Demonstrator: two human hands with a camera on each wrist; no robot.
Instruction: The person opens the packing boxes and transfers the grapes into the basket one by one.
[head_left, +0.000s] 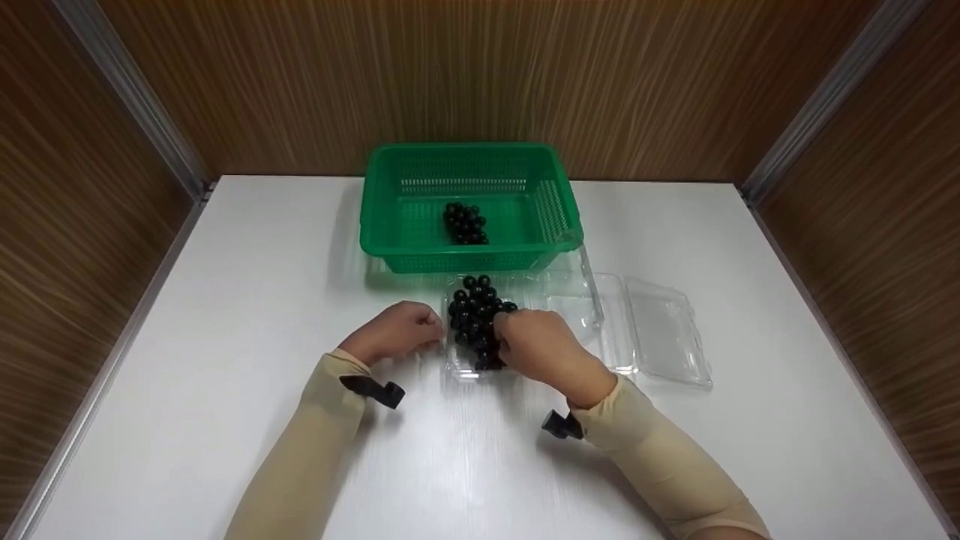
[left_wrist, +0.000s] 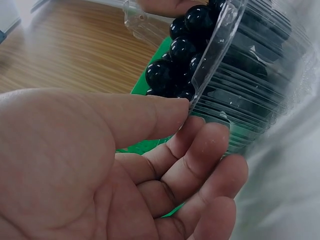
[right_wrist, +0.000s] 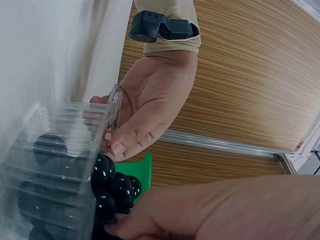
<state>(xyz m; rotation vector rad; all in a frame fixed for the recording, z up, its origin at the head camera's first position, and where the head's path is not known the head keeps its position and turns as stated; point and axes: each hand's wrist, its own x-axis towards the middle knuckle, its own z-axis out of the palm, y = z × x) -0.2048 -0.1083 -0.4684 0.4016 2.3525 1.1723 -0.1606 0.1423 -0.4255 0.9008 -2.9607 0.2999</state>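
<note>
A bunch of glossy black grapes [head_left: 472, 311] lies in a clear plastic container [head_left: 465, 375] in front of the green basket. My right hand [head_left: 541, 346] reaches over the container from the right and pinches grapes at the bunch's right side; its fingertips are mostly hidden. On the opposite side, my left hand [head_left: 401, 330] pinches the container's rim between thumb and fingers. The left wrist view shows that thumb [left_wrist: 160, 117] against the rim, beside the ribbed wall [left_wrist: 235, 85]. In the right wrist view, the right thumb [right_wrist: 125, 226] touches the grapes [right_wrist: 107, 205].
Behind the container stands a green basket [head_left: 382, 247] with another bunch of black grapes [head_left: 465, 223] inside. A raised clear lid [head_left: 589, 289] leans near the basket's front right corner. Further clear plastic packaging [head_left: 667, 334] lies to the right. Wood-patterned panels [head_left: 480, 82] enclose the white table [head_left: 225, 337].
</note>
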